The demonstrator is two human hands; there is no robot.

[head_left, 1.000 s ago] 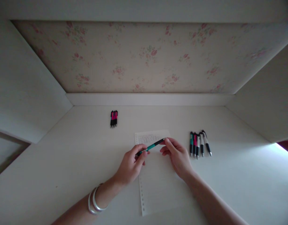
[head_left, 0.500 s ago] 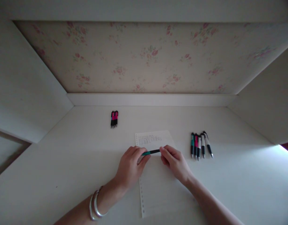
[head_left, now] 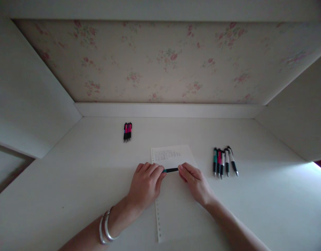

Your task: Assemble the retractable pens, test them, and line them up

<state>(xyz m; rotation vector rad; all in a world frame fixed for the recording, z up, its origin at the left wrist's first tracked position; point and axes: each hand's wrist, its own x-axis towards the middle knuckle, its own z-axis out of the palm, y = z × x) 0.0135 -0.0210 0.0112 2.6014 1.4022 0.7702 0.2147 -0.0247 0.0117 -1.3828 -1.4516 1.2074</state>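
Observation:
A pen (head_left: 172, 170) with a green barrel and black grip lies level between my two hands, above a sheet of paper (head_left: 173, 205). My left hand (head_left: 146, 183) is wrapped round the green end and hides most of it. At the other end, my right hand (head_left: 193, 179) pinches the tip between thumb and fingers, so the tip itself is hidden. The paper has punched holes down its left edge and lines of handwriting near its top.
Several pens (head_left: 223, 162), green, pink and white with black grips, lie side by side to the right of the paper. A tight row of pink-and-black pens (head_left: 127, 132) lies at the back left. White panels (head_left: 293, 108) and a floral-papered back wall (head_left: 150, 62) enclose the desk.
My left hand has closed further over the pen, so less of the green barrel shows. The right hand keeps its pinch at the tip. The other pens stay put.

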